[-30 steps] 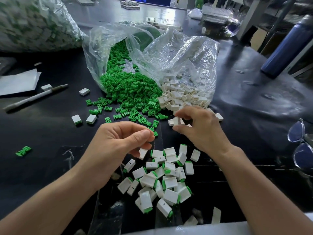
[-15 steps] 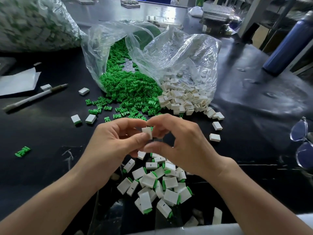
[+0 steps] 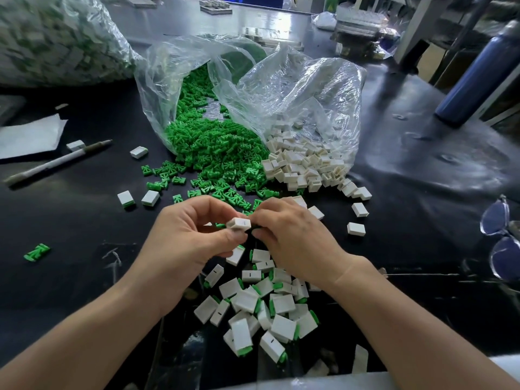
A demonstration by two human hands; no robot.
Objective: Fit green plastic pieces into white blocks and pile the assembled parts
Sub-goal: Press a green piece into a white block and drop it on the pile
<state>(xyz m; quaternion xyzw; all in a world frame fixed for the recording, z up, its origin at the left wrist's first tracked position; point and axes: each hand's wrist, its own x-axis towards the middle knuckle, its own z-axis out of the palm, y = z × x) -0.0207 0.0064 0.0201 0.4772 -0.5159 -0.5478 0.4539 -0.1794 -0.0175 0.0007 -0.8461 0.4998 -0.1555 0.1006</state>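
The white block [image 3: 239,223] sits at the centre of the frame, just above the pile. My left hand [image 3: 185,237] pinches it between thumb and fingers, and my right hand [image 3: 292,237] nips its right end. My fingers hide whether a green piece is seated in it, so I judge this one to be mid-fit.

Below, the pile of assembled parts [image 3: 253,305] holds roughly thirty; they overlap too much for an exact count. Four lone blocks [image 3: 150,197] lie at centre left and three loose blocks [image 3: 356,228] to the right of my hands. One stray green piece [image 3: 37,251] lies far left.

Above are two open bags. The green pieces [image 3: 213,147] and white blocks [image 3: 304,164] spill from them in uncountable heaps, so most of the work is ahead.
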